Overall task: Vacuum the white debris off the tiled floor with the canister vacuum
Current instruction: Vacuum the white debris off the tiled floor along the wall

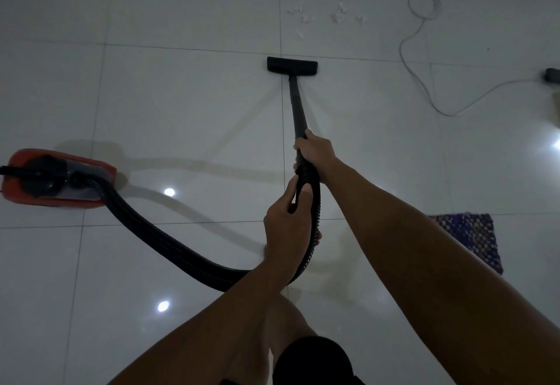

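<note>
A black floor nozzle (292,66) lies flat on the white tiled floor (181,97), on the end of a black wand (296,106). My right hand (315,154) grips the wand's lower end. Just below it, my left hand (288,218) holds the ribbed black hose (169,245). The hose curves left to the red canister vacuum (57,177). Scattered white debris (330,10) lies on the tiles beyond the nozzle, apart from it.
A white power cord (421,60) loops over the floor at the upper right toward a dark object (552,75) at the right edge. A purple patterned mat (475,236) lies on the right. My bare legs (281,324) show at the bottom.
</note>
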